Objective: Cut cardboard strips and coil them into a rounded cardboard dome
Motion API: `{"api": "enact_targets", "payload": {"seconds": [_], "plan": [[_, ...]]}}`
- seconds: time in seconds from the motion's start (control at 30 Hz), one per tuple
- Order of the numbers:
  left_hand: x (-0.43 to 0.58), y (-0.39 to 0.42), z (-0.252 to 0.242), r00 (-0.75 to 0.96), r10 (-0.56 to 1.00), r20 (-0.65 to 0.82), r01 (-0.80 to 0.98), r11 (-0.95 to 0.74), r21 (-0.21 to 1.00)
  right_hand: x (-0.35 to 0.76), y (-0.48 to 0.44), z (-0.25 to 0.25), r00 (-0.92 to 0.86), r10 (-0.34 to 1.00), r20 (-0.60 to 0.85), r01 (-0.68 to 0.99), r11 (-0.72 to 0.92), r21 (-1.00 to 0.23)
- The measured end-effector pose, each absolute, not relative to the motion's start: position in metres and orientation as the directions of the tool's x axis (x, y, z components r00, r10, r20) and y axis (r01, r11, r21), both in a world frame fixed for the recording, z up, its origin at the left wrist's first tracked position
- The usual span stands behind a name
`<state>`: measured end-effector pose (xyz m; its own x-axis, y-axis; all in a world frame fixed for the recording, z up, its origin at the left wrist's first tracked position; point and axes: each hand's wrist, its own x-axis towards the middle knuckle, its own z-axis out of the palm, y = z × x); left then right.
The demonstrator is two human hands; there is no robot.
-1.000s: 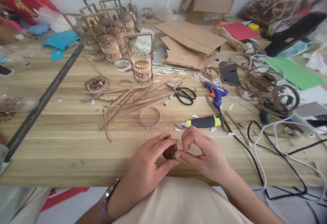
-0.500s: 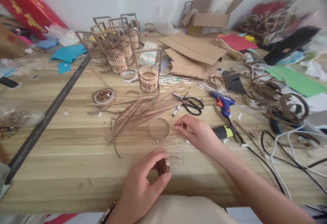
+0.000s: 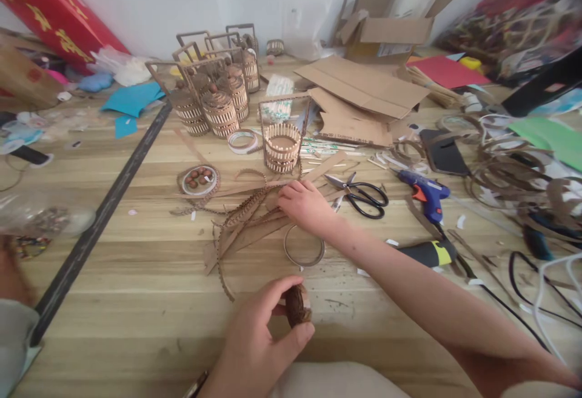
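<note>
Near the front edge, my left hand grips a small dark brown round piece between thumb and fingers. My right hand reaches over the pile of brown strips, its fingers bent down at the strips; whether they pinch one is hidden. Just below that hand lies a thin ring, flat on the table. Behind the strips stands an open small basket with a tall square handle. Black-handled scissors lie right of my right hand.
A blue glue gun, a black and yellow tool and cables lie at the right. Lidded baskets, a dish of brown balls and cardboard are farther back. A person's arm shows at the left edge.
My right hand has moved left and away from me, from beside the ring to the strips. My left hand still holds the brown piece. The view has shifted, so the table items appear farther right.
</note>
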<state>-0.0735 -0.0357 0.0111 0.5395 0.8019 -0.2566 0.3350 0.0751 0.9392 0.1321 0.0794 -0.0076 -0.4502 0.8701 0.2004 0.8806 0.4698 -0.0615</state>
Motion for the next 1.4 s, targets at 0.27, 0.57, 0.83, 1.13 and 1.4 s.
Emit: {"api": "enact_targets", "payload": {"seconds": [0.27,0.57,0.83,1.13,1.4], "plan": [[-0.067,-0.018,0.015,0.403,0.863,-0.306,-0.180,0.403,0.897,0.163,0.007,0.032,-0.564,0.716,0.411,0.811,0.574,0.114],[-0.035,-0.032,0.019,0.467,0.829,-0.307,-0.445,0.521,0.728,0.202,-0.079,0.022,-0.494,0.757,0.428,0.841,0.540,0.016],[-0.002,-0.059,0.024,0.742,0.661,-0.111,-0.387,0.557,0.735,0.212,-0.107,0.053,-0.376,0.898,0.228,0.778,0.440,-0.449],[-0.007,-0.056,0.022,0.717,0.697,-0.008,-0.462,0.484,0.743,0.212,-0.110,0.042,-0.407,0.903,0.137,0.732,0.412,-0.543],[-0.002,-0.051,0.030,0.741,0.660,-0.123,-0.361,0.546,0.756,0.202,-0.098,0.057,-0.405,0.914,-0.030,0.477,0.184,-0.859]]}}
